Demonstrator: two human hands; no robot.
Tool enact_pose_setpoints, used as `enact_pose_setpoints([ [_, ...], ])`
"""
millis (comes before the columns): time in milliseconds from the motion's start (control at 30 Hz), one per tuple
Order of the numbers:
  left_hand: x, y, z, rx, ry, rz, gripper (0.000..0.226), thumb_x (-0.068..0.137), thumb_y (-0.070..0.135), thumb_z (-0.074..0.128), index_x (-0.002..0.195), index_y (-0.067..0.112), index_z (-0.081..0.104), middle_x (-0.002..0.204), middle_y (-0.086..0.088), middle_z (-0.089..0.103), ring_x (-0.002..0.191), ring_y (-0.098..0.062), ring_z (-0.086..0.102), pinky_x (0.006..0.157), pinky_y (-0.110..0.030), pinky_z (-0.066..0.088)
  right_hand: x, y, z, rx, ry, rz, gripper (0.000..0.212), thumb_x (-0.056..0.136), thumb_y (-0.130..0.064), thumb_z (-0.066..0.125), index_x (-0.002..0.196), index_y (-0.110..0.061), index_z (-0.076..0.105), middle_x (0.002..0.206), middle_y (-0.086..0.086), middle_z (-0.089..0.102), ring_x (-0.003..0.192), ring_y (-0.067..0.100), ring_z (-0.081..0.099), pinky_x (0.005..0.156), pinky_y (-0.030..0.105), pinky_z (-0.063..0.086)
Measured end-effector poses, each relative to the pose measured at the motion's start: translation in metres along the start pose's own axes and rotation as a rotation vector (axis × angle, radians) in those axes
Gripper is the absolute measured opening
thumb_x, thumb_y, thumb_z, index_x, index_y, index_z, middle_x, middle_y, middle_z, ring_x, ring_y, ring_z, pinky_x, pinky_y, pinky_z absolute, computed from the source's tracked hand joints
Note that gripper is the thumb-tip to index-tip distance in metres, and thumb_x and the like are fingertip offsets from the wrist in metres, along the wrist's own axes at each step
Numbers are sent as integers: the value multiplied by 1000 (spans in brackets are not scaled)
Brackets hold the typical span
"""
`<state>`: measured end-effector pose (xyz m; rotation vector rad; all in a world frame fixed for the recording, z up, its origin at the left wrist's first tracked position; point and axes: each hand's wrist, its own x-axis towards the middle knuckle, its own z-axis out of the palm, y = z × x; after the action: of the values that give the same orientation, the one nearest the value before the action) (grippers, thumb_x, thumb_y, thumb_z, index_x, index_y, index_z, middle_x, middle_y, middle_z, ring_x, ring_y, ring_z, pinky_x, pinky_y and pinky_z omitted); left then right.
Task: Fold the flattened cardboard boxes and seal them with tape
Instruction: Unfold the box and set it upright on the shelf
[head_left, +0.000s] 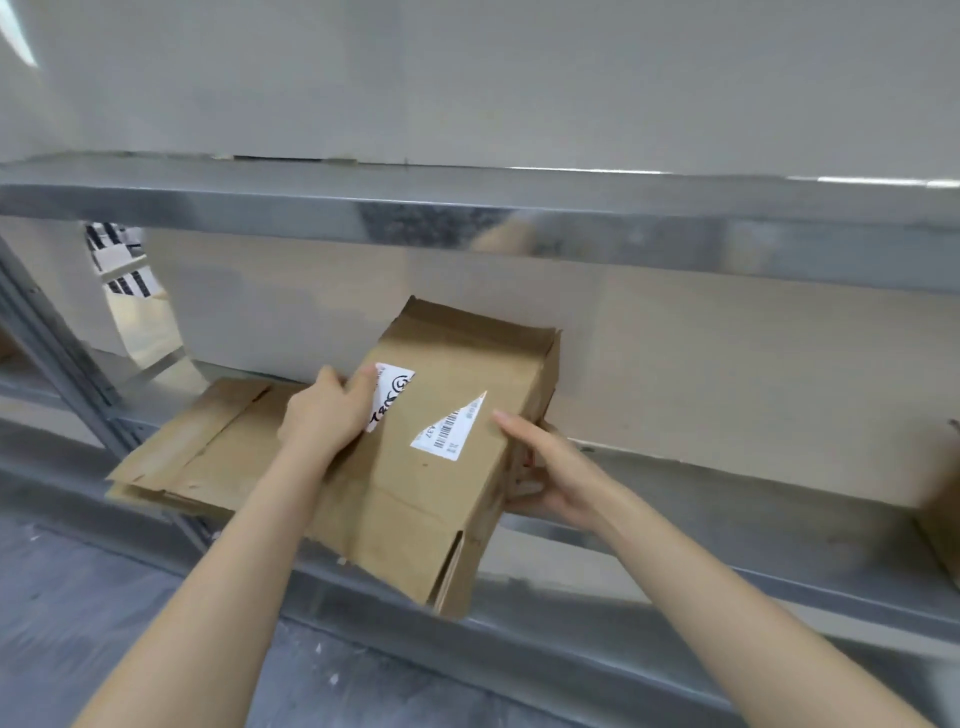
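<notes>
Grey floor (78, 597) blurs under my forearms. Past the shelf's front rail (623, 649) I hold the flattened cardboard box (431, 493) tilted, near corner overhanging the rail. My left hand (327, 410) curls over its left edge and my right hand (550, 473) pinches the right edge, thumb on top, other fingers hidden underneath. It partly covers a stack of flattened boxes (208, 447) lying to the left; open shelf runs right to a brown piece (943, 530) cut off by the frame, with the upper shelf (467, 208) above.
</notes>
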<state>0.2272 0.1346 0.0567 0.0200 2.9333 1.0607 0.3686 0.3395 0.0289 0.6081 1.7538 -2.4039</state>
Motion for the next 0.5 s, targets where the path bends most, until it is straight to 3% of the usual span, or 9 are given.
enact_pose_setpoints([
  [100, -36, 33, 25, -64, -98, 116, 51, 91, 63, 38, 131, 33, 49, 131, -3, 59, 124, -27, 49, 100, -38, 41, -36, -9, -46, -14, 51, -29, 42, 77, -41, 75, 114, -23, 68, 103, 0, 70, 97, 18, 65, 82, 51, 57],
  [167, -54, 57, 40, -76, -165, 180, 51, 93, 60, 40, 136, 34, 48, 139, 0, 54, 131, -25, 44, 103, -36, 37, -52, -15, -75, -48, 102, -58, 24, 78, -41, 73, 97, -27, 75, 102, -3, 69, 104, 17, 60, 91, 51, 53],
  [233, -68, 83, 52, -91, -217, 234, 50, 94, 56, 42, 138, 31, 47, 141, 1, 52, 133, -24, 42, 105, -35, 35, -64, -21, -103, -84, 151, -91, 19, 80, -41, 71, 93, -28, 75, 100, -7, 71, 104, 14, 60, 97, 42, 48],
  [333, -77, 119, 73, -143, -280, 287, 50, 95, 52, 44, 140, 29, 46, 143, 2, 50, 133, -23, 43, 106, -33, 33, -81, -30, -139, -101, 218, -137, 10, 85, -31, 67, 91, -24, 71, 95, -7, 70, 93, 11, 61, 84, 29, 47],
  [400, -82, 139, 84, -193, -334, 316, 49, 95, 51, 45, 139, 30, 46, 141, 1, 51, 132, -23, 44, 109, -34, 34, -92, -35, -163, -100, 244, -148, 17, 84, -28, 68, 99, -21, 70, 100, -2, 69, 92, 13, 61, 77, 27, 49],
  [500, -94, 162, 102, -273, -426, 330, 43, 96, 50, 44, 134, 31, 48, 134, 0, 56, 124, -23, 51, 108, -41, 39, -107, -41, -192, -156, 296, -188, 55, 68, -49, 79, 111, -17, 67, 104, -3, 72, 102, 14, 63, 74, 28, 52],
])
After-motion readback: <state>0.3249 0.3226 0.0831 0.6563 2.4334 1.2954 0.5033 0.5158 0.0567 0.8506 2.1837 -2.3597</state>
